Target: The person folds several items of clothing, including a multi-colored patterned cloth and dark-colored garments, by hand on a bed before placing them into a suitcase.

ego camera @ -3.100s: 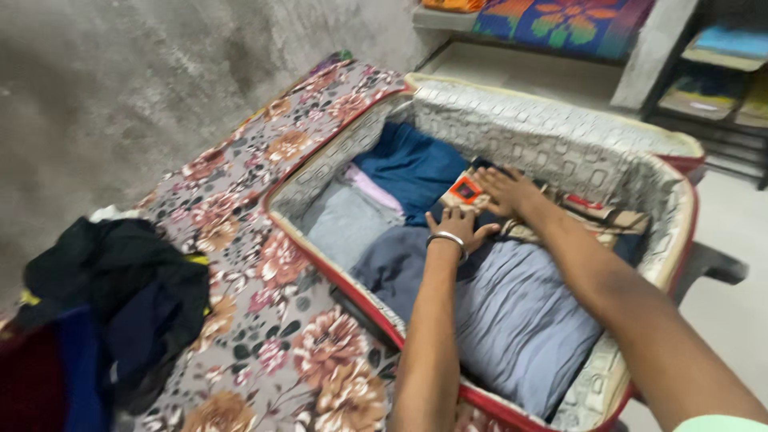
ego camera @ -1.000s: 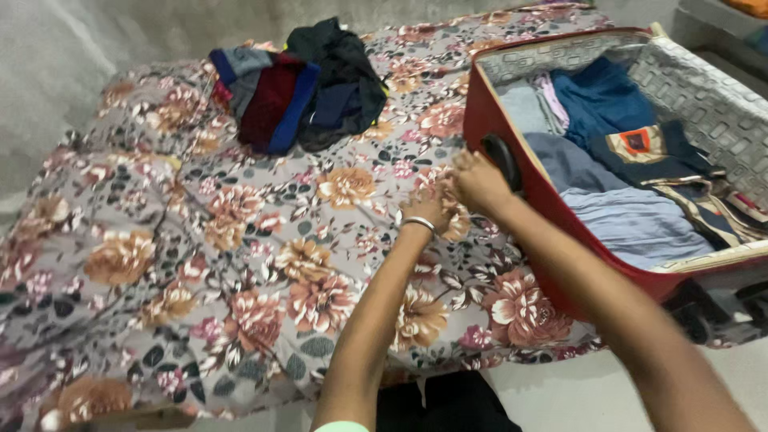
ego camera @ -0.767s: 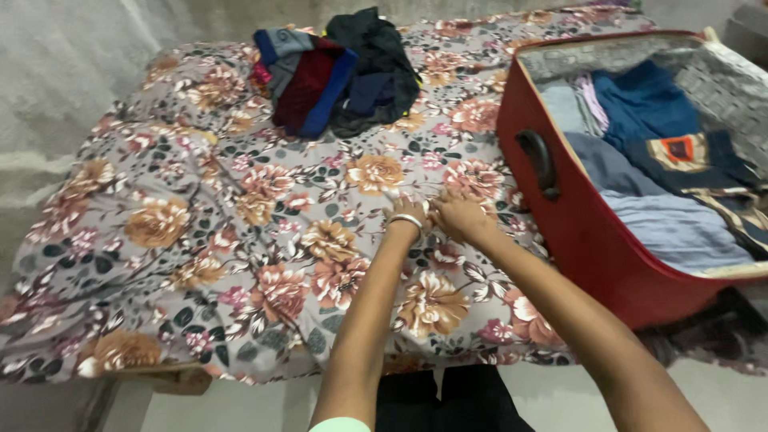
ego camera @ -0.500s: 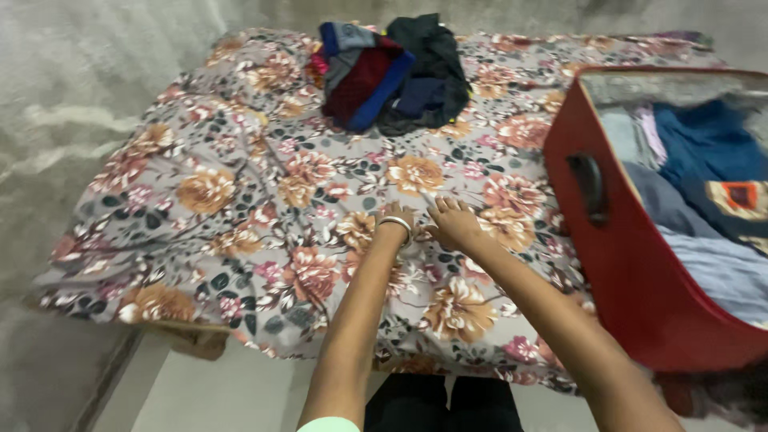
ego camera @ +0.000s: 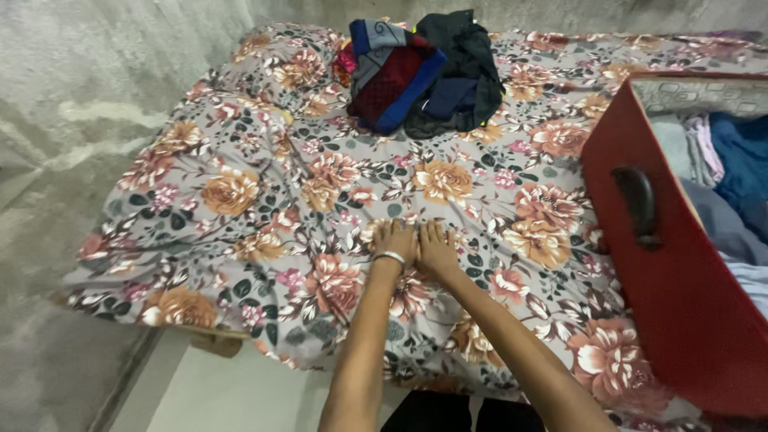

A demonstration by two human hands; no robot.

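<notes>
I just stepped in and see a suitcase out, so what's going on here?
A person leans over a bed, with the left hand and right hand pressed flat, side by side, on the floral bedsheet. Neither hand holds anything. An open red suitcase sits on the bed at the person's right, with folded clothes inside. A pile of dark clothes lies at the bed's far side, untouched.

Two hands (ego camera: 416, 244), one floral bedsheet (ego camera: 240, 192), one red suitcase (ego camera: 680, 296), one clothes pile (ego camera: 424, 72)

No packages, labels, signs or screens are visible anywhere on the bed or beside it.
</notes>
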